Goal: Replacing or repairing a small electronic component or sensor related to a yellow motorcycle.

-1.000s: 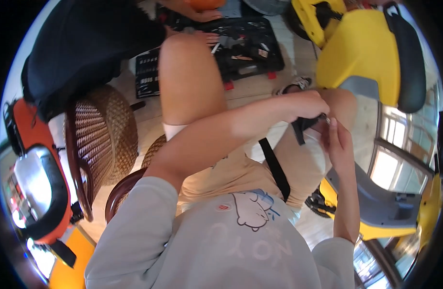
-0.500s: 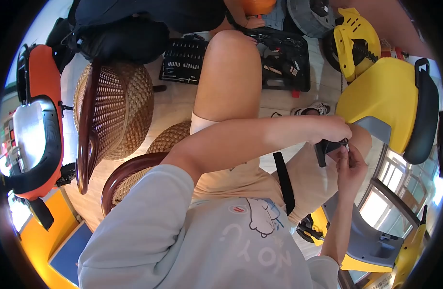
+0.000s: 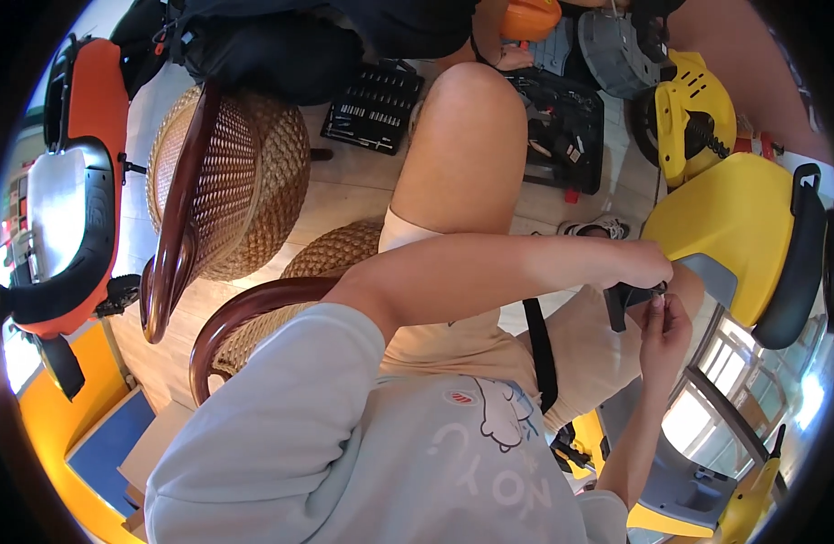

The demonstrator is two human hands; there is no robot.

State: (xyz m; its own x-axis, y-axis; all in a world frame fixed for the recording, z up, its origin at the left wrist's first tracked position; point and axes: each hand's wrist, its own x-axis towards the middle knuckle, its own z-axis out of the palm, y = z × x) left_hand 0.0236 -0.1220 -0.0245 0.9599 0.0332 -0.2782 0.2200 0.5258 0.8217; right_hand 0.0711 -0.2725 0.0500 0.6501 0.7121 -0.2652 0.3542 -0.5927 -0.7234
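Left hand is closed over the top of a small black part, held above the person's right knee. Right hand comes up from below, fingertips pinched at the part's right end; what they pinch is too small to tell. The part sits between both hands, touching each. One black strap runs down from it across the lap. Counted nearby: two wicker chairs, one open black tool case on the floor, one socket tray beside it, one yellow ride-on toy car.
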